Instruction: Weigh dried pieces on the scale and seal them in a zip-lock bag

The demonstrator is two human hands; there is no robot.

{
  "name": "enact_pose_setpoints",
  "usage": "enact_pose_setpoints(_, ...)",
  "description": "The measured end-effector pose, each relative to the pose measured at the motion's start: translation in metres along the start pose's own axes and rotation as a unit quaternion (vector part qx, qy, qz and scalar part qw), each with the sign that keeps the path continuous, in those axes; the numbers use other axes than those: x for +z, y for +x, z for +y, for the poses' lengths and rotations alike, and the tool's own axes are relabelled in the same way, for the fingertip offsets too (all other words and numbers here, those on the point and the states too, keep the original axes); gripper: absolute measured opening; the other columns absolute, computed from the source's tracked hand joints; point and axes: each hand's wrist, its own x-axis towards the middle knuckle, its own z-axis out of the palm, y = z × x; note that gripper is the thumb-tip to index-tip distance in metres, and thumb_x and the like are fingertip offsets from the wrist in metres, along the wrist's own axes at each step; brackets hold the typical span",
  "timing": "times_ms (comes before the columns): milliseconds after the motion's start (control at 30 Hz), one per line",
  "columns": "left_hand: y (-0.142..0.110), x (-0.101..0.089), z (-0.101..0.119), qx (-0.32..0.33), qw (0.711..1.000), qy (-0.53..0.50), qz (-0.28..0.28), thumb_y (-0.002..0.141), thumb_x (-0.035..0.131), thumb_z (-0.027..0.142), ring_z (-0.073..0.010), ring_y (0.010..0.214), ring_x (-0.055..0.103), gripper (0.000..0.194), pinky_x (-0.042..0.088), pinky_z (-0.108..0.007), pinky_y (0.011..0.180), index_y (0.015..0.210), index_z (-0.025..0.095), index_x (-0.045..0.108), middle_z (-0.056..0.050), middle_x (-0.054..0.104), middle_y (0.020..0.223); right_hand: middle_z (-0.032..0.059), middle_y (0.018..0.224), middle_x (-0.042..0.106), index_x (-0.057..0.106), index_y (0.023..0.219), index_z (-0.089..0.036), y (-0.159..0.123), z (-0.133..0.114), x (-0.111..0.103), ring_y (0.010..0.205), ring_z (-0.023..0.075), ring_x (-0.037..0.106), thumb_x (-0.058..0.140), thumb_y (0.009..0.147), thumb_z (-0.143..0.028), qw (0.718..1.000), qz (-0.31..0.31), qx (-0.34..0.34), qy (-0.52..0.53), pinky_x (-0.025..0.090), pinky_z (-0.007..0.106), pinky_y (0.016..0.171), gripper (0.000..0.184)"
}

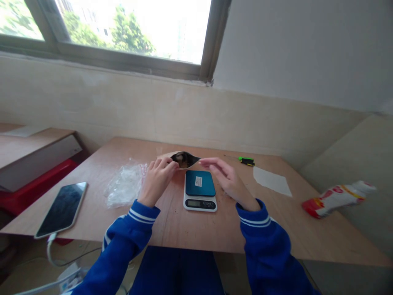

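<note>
My left hand (157, 178) and my right hand (226, 177) each pinch one side of the mouth of a brown paper pouch (183, 159), holding it spread so that dark contents show inside. The pouch is held just behind a small kitchen scale (199, 190) with a blue top and a white base. Both hands are above the wooden table (190, 229), with blue sleeves reaching to the wrists.
A crumpled clear plastic bag (125, 184) lies left of my left hand. A phone (63, 208) with a cable lies at the table's left edge. A green-handled tool (246, 161) and white paper (272, 180) lie at right. A red and white packet (336, 198) lies at far right.
</note>
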Motion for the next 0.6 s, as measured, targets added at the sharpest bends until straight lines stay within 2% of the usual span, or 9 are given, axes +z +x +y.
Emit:
enact_pose_setpoints(133, -0.028, -0.001, 0.011, 0.001, 1.0, -0.026, -0.012, 0.093, 0.052, 0.024, -0.0212, 0.086, 0.053, 0.013, 0.041, -0.035, 0.076, 0.097, 0.023, 0.065, -0.005, 0.063, 0.1, 0.0059, 0.1, 0.074, 0.068, 0.103, -0.017, 0.031, -0.001, 0.027, 0.094, 0.0162, 0.069, 0.043, 0.093, -0.013, 0.985, -0.138, -0.031, -0.095, 0.054, 0.032, 0.088, 0.027)
enact_pose_setpoints(233, -0.039, 0.001, 0.013, -0.009, 0.998, -0.058, -0.021, 0.092, 0.052, 0.021, -0.0205, 0.087, 0.052, 0.014, 0.042, -0.034, 0.077, 0.097, 0.022, 0.065, -0.005, 0.062, 0.1, 0.0092, 0.105, 0.073, 0.069, 0.101, -0.013, 0.042, 0.01, 0.04, 0.099, 0.0192, 0.068, 0.043, 0.088, -0.003, 0.957, -0.191, -0.048, -0.211, 0.052, 0.035, 0.091, 0.031)
enact_pose_setpoints(367, -0.045, 0.004, 0.009, -0.009, 0.993, -0.107, -0.044, 0.092, 0.053, 0.019, -0.0199, 0.088, 0.051, 0.014, 0.045, -0.034, 0.08, 0.097, 0.022, 0.065, -0.005, 0.06, 0.101, 0.0144, 0.117, 0.067, 0.063, 0.112, -0.01, 0.047, 0.02, 0.043, 0.11, 0.0224, 0.063, 0.042, 0.088, -0.001, 0.933, -0.184, -0.067, -0.303, 0.048, 0.037, 0.097, 0.033)
enact_pose_setpoints(467, -0.046, 0.005, 0.007, -0.006, 0.985, -0.163, -0.055, 0.092, 0.051, 0.018, -0.019, 0.09, 0.05, 0.015, 0.046, -0.033, 0.081, 0.096, 0.022, 0.066, -0.005, 0.058, 0.102, 0.0154, 0.119, 0.065, 0.06, 0.115, -0.01, 0.046, 0.025, 0.045, 0.111, 0.0226, 0.061, 0.04, 0.09, -0.002, 0.919, -0.168, -0.058, -0.353, 0.049, 0.036, 0.096, 0.033)
enact_pose_setpoints(600, -0.047, 0.005, 0.012, -0.005, 0.98, -0.194, -0.049, 0.093, 0.05, 0.019, -0.0182, 0.09, 0.048, 0.015, 0.047, -0.032, 0.081, 0.092, 0.022, 0.065, -0.005, 0.056, 0.101, 0.0213, 0.122, 0.062, 0.058, 0.118, -0.005, 0.048, 0.037, 0.058, 0.116, 0.0284, 0.059, 0.053, 0.085, -0.004, 0.893, -0.188, -0.02, -0.409, 0.048, 0.039, 0.097, 0.033)
